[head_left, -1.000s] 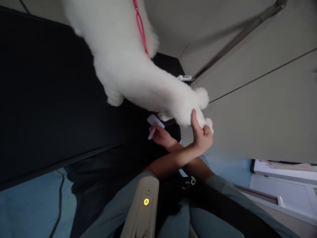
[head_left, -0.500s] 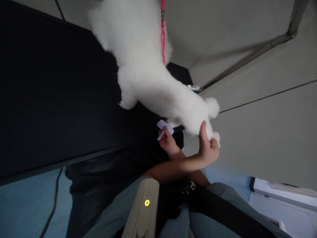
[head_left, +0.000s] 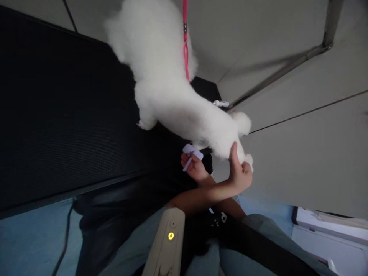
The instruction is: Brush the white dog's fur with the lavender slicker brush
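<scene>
A fluffy white dog (head_left: 163, 73) stands on a black grooming table (head_left: 66, 115), its rear end toward the right. My forearms cross. My left hand (head_left: 240, 174) grips the dog's hind leg (head_left: 247, 161), thumb laid up along the thigh and the paw showing past the fingers. Lower and further left, my right hand (head_left: 197, 166) holds a lilac slicker brush (head_left: 197, 154) with a flat rectangular head. The brush is just below the dog's other hind foot, apart from the coat as far as I can see. Its bristles are hidden.
A pink lead (head_left: 185, 50) runs up from the dog. Behind it lies a white tube (head_left: 221, 104) at the table's edge, beside a metal pole (head_left: 281, 73) along the grey wall (head_left: 301, 153). A pale device with a yellow light (head_left: 165, 245) sits close to my body.
My right hand has turned the brush and shifted it slightly down, its fingers loosening around the handle. My left hand keeps its hold on the leg. The view has shifted slightly.
</scene>
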`<state>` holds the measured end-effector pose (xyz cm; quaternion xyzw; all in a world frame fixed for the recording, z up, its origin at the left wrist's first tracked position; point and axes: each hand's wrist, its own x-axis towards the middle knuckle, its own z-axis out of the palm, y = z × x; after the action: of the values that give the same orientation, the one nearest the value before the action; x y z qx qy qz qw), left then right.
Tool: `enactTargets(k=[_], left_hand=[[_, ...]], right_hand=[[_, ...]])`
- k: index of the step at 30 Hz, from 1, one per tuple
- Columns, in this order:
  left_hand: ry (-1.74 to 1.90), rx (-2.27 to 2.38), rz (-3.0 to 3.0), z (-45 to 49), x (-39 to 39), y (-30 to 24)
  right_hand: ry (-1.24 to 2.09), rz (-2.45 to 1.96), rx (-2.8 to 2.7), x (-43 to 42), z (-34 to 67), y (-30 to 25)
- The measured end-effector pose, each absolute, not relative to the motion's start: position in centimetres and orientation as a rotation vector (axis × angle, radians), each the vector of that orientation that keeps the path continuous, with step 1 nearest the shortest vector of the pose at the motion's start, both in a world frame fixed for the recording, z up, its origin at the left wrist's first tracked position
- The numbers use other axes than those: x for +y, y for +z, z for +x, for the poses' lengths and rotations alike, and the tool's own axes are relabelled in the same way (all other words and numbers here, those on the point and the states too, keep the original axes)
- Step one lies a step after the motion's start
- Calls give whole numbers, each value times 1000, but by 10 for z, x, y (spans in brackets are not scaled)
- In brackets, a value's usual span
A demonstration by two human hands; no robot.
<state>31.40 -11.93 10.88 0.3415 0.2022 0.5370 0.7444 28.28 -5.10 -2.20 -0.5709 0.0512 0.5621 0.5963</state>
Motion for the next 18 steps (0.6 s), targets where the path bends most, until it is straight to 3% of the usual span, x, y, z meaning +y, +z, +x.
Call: enactTargets(k=[14,18], left_hand=[[1177,440,706,318,-118,108],[1153,417,709,317,-115,109]], right_hand=[[1375,-1320,116,-48,286,-40],[1255,-1295,28,-45,288,-43]])
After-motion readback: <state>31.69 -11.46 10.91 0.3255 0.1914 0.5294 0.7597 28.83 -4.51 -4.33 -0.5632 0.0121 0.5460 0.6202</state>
